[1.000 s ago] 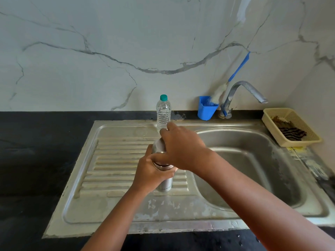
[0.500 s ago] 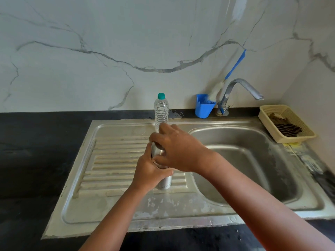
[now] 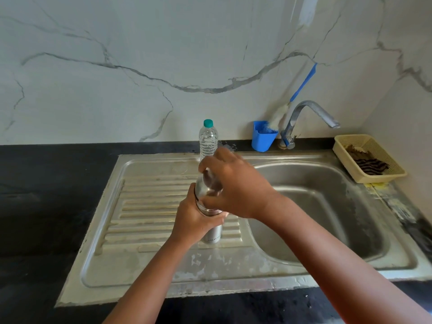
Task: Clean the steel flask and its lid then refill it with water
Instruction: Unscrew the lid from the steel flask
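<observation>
Head view of a kitchen sink. A steel flask [image 3: 211,232] stands upright on the ribbed draining board [image 3: 149,206] of the steel sink [image 3: 315,272], to the left of the basin [image 3: 327,206]. The flask is a slim cylinder with a brushed silver finish; its domed lid [image 3: 205,185] is shinier and meets the body at a narrow ring. Small dark lettering runs across the lower body, too blurred to read.

The left hand [image 3: 196,220] grips the flask around its upper body, fingers curled round the far side and thumb at the near side. The right hand [image 3: 236,185] reaches from the right and closes over the lid, fingers wrapped over the top and thumb pressing the lid's lower edge; this hand is slightly blurred.

Just behind the flask stands a clear plastic bottle [image 3: 207,140] with a teal cap; no label text can be read on it. At the back edge, a blue cup [image 3: 263,136] holds a bottle brush [image 3: 301,85] with a blue handle, just beside the tap [image 3: 308,113]. A pale yellow basket [image 3: 346,148] at the far right holds a dark striped cloth [image 3: 371,163]. The counter [image 3: 46,195] is black; the wall [image 3: 140,54] is white, grey-veined marble.
</observation>
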The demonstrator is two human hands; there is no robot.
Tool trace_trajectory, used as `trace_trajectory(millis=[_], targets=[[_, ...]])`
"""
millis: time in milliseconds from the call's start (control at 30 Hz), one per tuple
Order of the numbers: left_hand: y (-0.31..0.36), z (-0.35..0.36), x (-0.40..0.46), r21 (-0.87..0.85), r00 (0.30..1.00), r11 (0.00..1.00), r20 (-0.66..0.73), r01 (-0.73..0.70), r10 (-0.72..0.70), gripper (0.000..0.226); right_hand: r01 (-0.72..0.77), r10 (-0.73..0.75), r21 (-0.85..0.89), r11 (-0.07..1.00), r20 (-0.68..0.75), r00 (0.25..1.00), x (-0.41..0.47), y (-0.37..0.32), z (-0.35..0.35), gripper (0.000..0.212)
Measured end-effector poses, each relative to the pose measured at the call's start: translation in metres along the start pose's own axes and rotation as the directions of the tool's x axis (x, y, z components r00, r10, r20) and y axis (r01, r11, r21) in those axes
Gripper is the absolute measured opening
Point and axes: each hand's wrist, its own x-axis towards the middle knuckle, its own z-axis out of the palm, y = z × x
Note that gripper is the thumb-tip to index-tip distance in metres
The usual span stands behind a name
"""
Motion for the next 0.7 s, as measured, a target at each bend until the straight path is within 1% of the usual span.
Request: trace_trajectory(millis=[100,167,267,400,567,700], targets=[[-0.002,0.0,0.001,-0.019,1.0,1.0,-0.001,-0.01,0.01,0.063,-0.055,0.089,0.186,0.981,-0.181,0.979,-0.004,0.004,-0.018,0.051],[-0.003,0.0,0.002,-0.011,1.0,1.0,0.002,-0.023,0.023,0.062,-0.124,0.173,0.22,0.967,-0.217,0.961,-0.009,0.014,-0.023,0.051],[-0.004,0.0,0.001,0.0,1.0,1.0,0.003,-0.029,0.029,0.062,-0.235,0.282,0.249,0.939,-0.173,0.944,-0.017,0.04,-0.01,0.049],[-0.007,0.001,0.002,0.033,0.999,0.999,-0.009,-0.043,0.043,0.065,-0.375,0.386,0.227,0.899,-0.004,0.922,-0.027,0.078,0.037,0.052],[-0.006,0.0,0.002,0.047,0.999,0.998,-0.022,-0.048,0.049,0.065,-0.395,0.366,0.187,0.899,0.174,0.914,-0.033,0.098,0.097,0.053],[-0.002,0.001,-0.005,0.019,0.998,0.998,-0.029,-0.052,0.052,0.065,-0.375,0.345,0.197,0.906,0.168,0.923,-0.031,0.107,0.126,0.054]])
